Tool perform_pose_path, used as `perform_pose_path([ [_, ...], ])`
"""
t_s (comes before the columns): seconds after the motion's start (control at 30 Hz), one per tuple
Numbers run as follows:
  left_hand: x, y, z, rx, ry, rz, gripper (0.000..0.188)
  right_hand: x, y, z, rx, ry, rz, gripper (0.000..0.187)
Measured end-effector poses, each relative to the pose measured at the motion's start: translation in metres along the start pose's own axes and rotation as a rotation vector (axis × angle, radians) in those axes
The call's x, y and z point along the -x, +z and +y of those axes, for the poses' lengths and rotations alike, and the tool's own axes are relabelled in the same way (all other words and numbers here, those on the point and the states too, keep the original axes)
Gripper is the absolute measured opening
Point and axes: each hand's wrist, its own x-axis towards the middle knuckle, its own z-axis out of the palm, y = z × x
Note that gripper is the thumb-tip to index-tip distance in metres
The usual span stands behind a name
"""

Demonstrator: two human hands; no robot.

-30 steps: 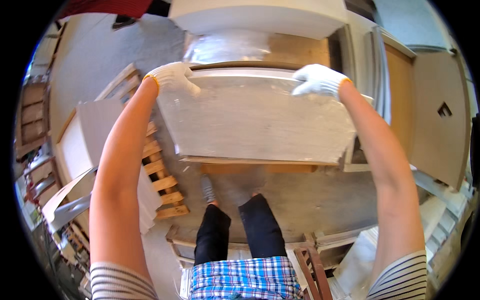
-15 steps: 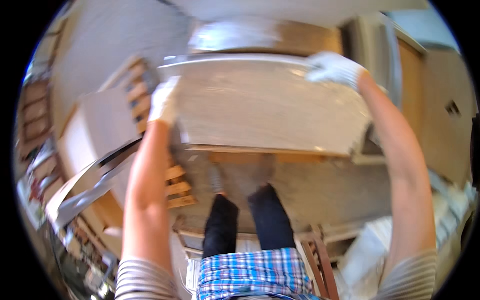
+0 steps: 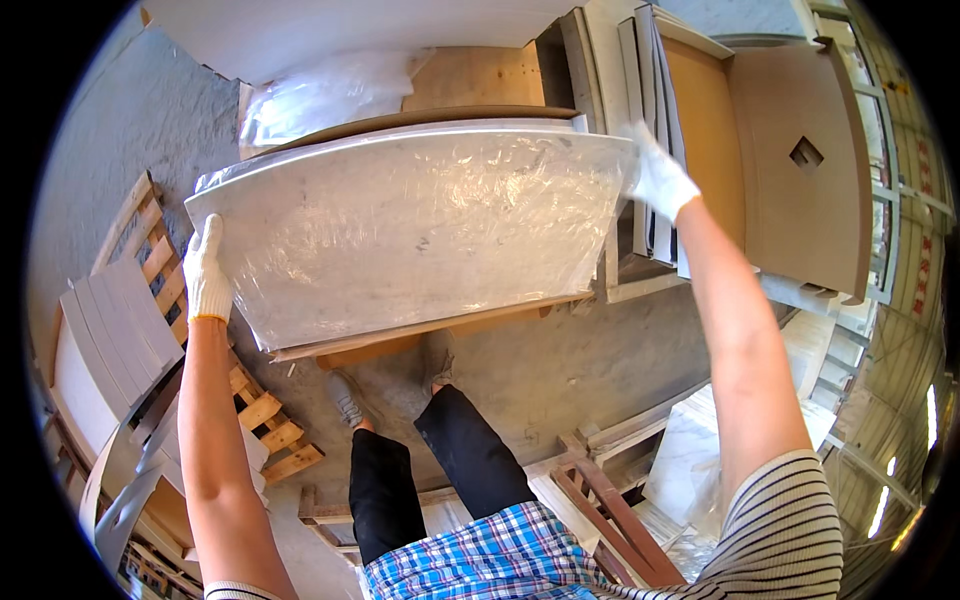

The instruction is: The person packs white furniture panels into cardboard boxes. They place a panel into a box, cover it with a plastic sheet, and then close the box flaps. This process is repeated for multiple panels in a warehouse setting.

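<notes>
A wide, pale, stone-look panel (image 3: pixel 420 230) wrapped in clear plastic film lies tilted in front of me, its far edge slightly curved. My left hand (image 3: pixel 207 275), in a white knit glove, grips the panel's left edge; the thumb rests up along the face and the other fingers are hidden. At the far right corner, my gloved right hand (image 3: pixel 662 178) closes on the edge, its fingertips slightly smeared. Brown cardboard (image 3: pixel 430 328) shows under the near edge, and another cardboard strip (image 3: pixel 420 118) runs behind the far edge.
Beyond the panel are crumpled plastic film (image 3: pixel 335 100) and a white board (image 3: pixel 360 30). An open cardboard box (image 3: pixel 795 165) stands at the right. Wooden pallets (image 3: pixel 265 410) and stacked grey boards (image 3: pixel 125 325) are at the left. White marble-look slabs (image 3: pixel 690 450) sit at the lower right.
The view has swung, so the panel and my left hand appear farther left. My right hand has shifted from the far edge to the far right corner. More of the box shows.
</notes>
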Motion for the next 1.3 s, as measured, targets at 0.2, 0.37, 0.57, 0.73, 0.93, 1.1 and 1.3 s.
perform_pose_path([
  [0.2,-0.009,0.016,-0.001,-0.134,-0.006,-0.013,0.044,0.005,-0.049,0.137,0.129,0.142,0.068,0.093],
  [0.37,-0.031,0.022,0.013,-0.222,-0.028,0.07,0.049,0.014,0.012,0.108,0.238,-0.068,0.346,0.085],
  [0.57,-0.003,0.012,0.089,-0.536,0.036,0.108,0.069,0.032,0.01,0.064,0.09,-0.226,0.349,0.076],
  [0.73,0.085,-0.044,0.104,-0.49,-0.082,0.208,0.069,0.09,0.045,0.035,0.148,-0.27,0.343,0.076],
  [0.93,0.197,-0.12,0.07,-0.585,-0.051,0.478,0.073,0.131,0.044,0.061,0.14,-0.093,0.063,0.079],
  [1.1,0.295,-0.195,0.068,-0.27,-0.262,0.355,0.066,0.186,0.073,0.093,0.272,-0.094,0.058,0.079],
  [1.3,0.385,-0.322,0.017,-0.247,-0.256,0.573,0.076,0.287,0.181,0.142,0.366,-0.074,0.037,0.076],
])
